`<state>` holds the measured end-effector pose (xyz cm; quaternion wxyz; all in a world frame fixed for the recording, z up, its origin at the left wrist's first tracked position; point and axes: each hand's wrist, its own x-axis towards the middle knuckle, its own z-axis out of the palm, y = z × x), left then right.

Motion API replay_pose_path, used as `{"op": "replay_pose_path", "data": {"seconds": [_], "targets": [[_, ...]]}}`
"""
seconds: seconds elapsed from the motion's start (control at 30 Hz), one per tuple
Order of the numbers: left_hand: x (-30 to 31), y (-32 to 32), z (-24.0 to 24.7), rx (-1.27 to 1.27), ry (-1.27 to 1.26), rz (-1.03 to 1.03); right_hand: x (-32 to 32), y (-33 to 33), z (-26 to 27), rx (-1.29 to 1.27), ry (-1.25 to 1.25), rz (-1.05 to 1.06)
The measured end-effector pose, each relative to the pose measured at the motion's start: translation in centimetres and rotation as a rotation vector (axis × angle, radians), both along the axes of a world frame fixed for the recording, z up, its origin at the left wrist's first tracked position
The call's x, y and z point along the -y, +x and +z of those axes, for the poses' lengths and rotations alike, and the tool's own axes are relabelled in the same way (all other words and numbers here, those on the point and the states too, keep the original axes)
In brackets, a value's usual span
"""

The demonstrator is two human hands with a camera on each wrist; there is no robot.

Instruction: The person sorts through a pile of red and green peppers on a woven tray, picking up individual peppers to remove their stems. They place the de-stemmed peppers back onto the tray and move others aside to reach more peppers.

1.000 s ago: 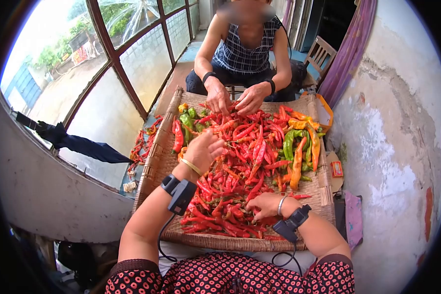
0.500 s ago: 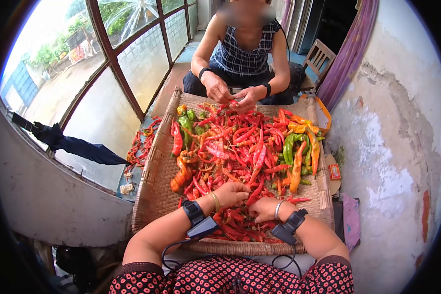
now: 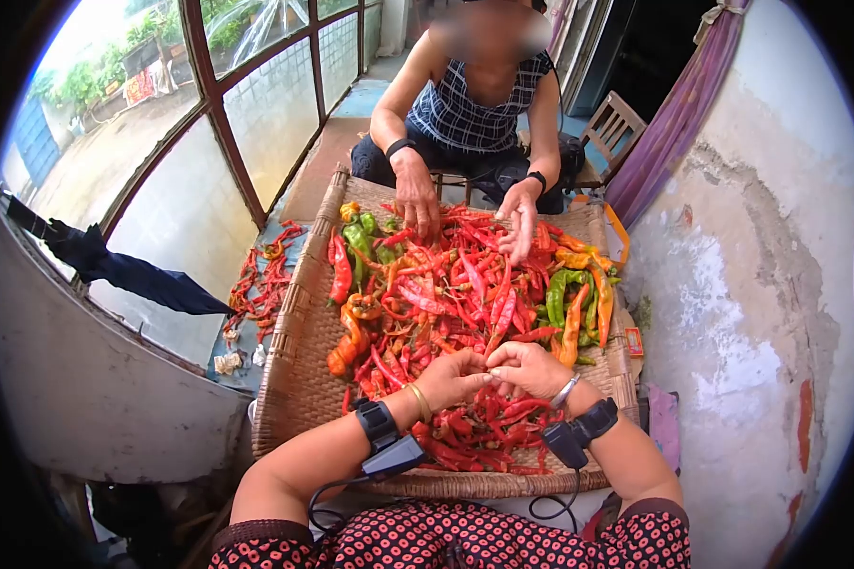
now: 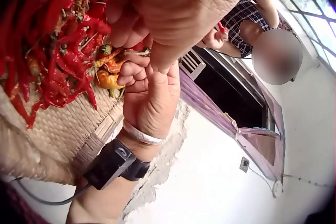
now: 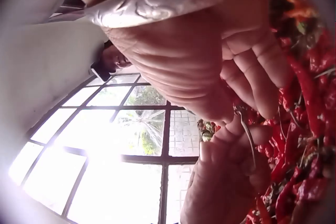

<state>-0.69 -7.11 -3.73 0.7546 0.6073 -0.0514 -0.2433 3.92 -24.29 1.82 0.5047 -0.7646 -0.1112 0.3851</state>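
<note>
Over the near half of a red chili pile (image 3: 455, 284), my left hand (image 3: 451, 379) and right hand (image 3: 533, 370) meet at the fingertips. A thin chili stem (image 5: 248, 137) shows between the thumbs in the right wrist view, pinched where the two hands come together. Fingers hide most of what they hold. In the left wrist view, the left thumb reaches down to the right hand (image 4: 149, 95), whose fingers are bent inward. The chilies lie in a shallow woven tray (image 3: 302, 408).
Across the tray a person has one hand (image 3: 417, 199) in the chilies and the other (image 3: 520, 218) above them. Green peppers (image 3: 361, 242) lie far left; orange ones (image 3: 572, 327) lie right. A folded umbrella (image 3: 152, 284) leans at the left window, near more red chilies (image 3: 261, 284).
My left hand came back from the tray's far left to the near middle. My right hand rose from the near chilies to meet it. The other person's hands moved apart.
</note>
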Motion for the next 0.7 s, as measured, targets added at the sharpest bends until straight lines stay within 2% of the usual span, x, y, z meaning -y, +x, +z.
{"op": "replay_pose_path", "data": {"seconds": [0.07,0.13,0.27,0.3,0.37,0.4,0.47,0.53,0.6,0.63,0.67,0.7], "targets": [[-0.1,0.1,-0.2,0.014,-0.015,0.067,-0.7,-0.5,0.5,-0.041,0.058,-0.016],[-0.6,0.4,-0.5,-0.033,0.022,-0.009,-1.0,-0.6,-0.8,-0.012,0.087,-0.017],[-1.5,1.0,-0.8,-0.143,0.009,-0.004,-1.0,-1.5,-1.9,0.074,0.156,-0.011],[-2.0,1.3,-0.6,-0.160,0.086,-0.041,-0.7,-1.4,-2.4,0.073,0.159,-0.012],[-3.2,2.1,0.2,-0.143,0.167,-0.048,0.1,-0.9,-3.4,0.435,0.026,0.108],[-3.5,2.6,0.5,-0.073,0.195,0.027,0.3,-0.8,-3.4,0.436,0.027,0.107],[-4.3,3.4,1.9,-0.120,-0.203,0.336,0.3,-0.9,-3.3,0.725,-0.226,0.136],[-4.7,4.2,2.1,-0.081,-0.330,0.592,0.3,-1.2,-4.2,0.678,-0.215,0.125],[-5.1,4.4,-0.9,-0.044,-0.239,0.665,0.1,-1.5,-5.3,0.803,-0.188,0.322],[-5.0,4.1,-2.3,0.075,0.018,0.551,-0.2,-1.8,-4.7,0.741,-0.229,0.423],[-4.9,3.8,-3.4,0.191,0.272,0.431,-0.3,-1.8,-4.7,0.742,-0.230,0.422],[-4.3,2.9,-2.3,0.308,0.474,0.265,-0.4,-1.8,-5.0,0.672,-0.304,0.568]]}}
